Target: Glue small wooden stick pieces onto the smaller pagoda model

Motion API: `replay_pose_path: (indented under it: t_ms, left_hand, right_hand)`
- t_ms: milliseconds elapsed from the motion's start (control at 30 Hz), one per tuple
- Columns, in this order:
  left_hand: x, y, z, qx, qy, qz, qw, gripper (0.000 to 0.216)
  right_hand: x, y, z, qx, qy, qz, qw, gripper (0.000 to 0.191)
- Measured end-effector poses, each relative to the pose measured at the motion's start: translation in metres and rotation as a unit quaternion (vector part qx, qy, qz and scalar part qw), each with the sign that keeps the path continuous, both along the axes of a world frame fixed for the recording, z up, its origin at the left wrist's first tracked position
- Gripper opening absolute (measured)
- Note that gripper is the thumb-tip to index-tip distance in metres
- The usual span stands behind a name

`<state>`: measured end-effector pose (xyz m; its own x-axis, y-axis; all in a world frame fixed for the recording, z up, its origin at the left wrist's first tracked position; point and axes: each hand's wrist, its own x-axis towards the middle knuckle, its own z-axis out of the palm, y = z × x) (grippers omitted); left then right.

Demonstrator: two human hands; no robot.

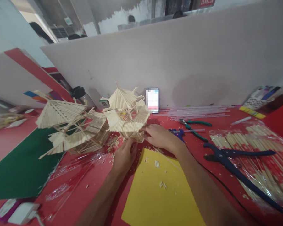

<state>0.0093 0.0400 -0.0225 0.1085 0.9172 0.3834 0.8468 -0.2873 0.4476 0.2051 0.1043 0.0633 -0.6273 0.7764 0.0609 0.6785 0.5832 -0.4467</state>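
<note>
A small pavilion model built of pale wooden sticks stands on the red table, with tiered roofs. My left hand touches its base from the near side, fingers pointing up under the lower roof. My right hand rests against the model's right lower edge, fingers curled onto the sticks. A larger stick pavilion stands to the left, leaning. Short cut stick pieces lie on a yellow paper sheet just below my hands.
Blue long-handled cutters lie over bagged chopsticks at right. Green-handled pliers, a blue glue gun and clear glue sticks sit behind. A phone leans on the white partition. A green sheet lies left.
</note>
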Motion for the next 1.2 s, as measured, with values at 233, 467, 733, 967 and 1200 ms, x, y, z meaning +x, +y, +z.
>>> replay_pose_path:
  t_ms: [233, 467, 733, 967, 1200]
  left_hand:
    - [0.001, 0.002, -0.001, -0.002, -0.003, 0.022, 1.000, 0.017]
    - [0.002, 0.001, 0.001, 0.005, 0.009, 0.027, 1.000, 0.016]
    - [0.003, 0.000, 0.001, -0.009, 0.001, 0.028, 1.000, 0.015]
    - [0.001, -0.003, 0.002, -0.010, -0.044, 0.010, 0.999, 0.015]
    - [0.001, -0.004, 0.004, -0.035, -0.049, 0.015, 0.998, 0.017]
  right_hand:
    - [0.055, 0.002, 0.024, -0.029, -0.026, -0.033, 0.999, 0.023]
    - [0.110, 0.000, 0.013, -0.166, -0.254, -0.216, 0.928, 0.040]
    - [0.108, -0.005, -0.029, -0.140, -0.212, -0.271, 0.929, 0.049]
    - [0.121, -0.012, -0.042, -0.107, -0.070, -0.261, 0.957, 0.046]
    - [0.124, -0.032, -0.029, -0.209, 0.269, -0.200, 0.919, 0.034]
